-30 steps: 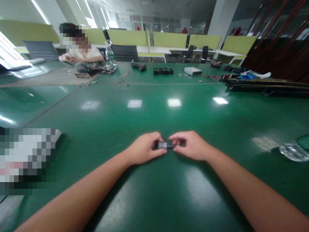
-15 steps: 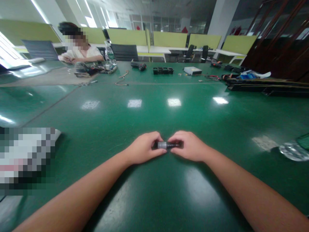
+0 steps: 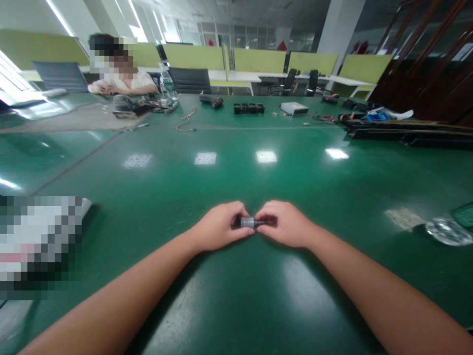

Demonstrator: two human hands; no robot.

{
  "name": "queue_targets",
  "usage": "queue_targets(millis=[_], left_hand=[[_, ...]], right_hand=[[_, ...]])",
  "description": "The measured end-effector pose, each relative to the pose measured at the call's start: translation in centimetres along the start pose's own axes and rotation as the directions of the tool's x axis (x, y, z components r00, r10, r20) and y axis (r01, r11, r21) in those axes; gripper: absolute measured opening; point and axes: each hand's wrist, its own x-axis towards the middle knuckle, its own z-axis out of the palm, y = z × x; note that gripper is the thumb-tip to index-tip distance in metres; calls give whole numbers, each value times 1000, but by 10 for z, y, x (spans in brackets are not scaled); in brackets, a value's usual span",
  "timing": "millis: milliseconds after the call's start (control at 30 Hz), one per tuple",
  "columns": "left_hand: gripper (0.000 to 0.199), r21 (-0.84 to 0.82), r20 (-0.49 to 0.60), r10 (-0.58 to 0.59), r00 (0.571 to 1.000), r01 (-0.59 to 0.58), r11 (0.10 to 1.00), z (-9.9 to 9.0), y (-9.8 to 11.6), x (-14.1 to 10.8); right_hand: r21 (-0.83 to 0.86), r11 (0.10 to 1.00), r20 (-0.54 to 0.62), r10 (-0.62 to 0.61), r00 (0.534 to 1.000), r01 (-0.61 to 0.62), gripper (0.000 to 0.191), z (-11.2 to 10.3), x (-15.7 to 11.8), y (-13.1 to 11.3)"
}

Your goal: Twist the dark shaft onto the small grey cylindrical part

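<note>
A small cylindrical part (image 3: 247, 222), grey at its left end and dark and narrower toward the right, lies sideways between my hands, low over the green table. My left hand (image 3: 222, 224) closes thumb and fingers around the grey end. On the dark end, my right hand (image 3: 286, 223) pinches with thumb and fingertips. The fingertips of both hands almost meet at the middle of the part. Its two outer ends are partly hidden inside the hands, and its exact kind cannot be made out.
A blurred pale object (image 3: 40, 236) sits at left, a clear plastic piece (image 3: 449, 230) at right. Across the table (image 3: 236, 182) are a black slotted block (image 3: 249, 108), a grey box (image 3: 294, 108), a power tool (image 3: 211, 101), a bottle (image 3: 168, 85) and a seated person (image 3: 123, 84).
My right hand has shifted slightly left, closer to my left hand, along the cylindrical part. My left hand stays nearly still with its hold unchanged.
</note>
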Motion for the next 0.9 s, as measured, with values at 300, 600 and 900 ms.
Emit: queue_targets(millis=[300,600,900], left_hand=[[26,22,-6,10,1000,-10,1000,0,1,0],[26,36,-1,24,1000,-24,999,0,2,0],[26,35,-3,17,1000,-17,999,-1,1,-2]], right_hand=[[9,1000,7,0,1000,0,9,0,1,0],[-6,1000,8,13,1000,-12,9,1,2,3],[-14,1000,33,23,999,-22,10,-3,1,-1]])
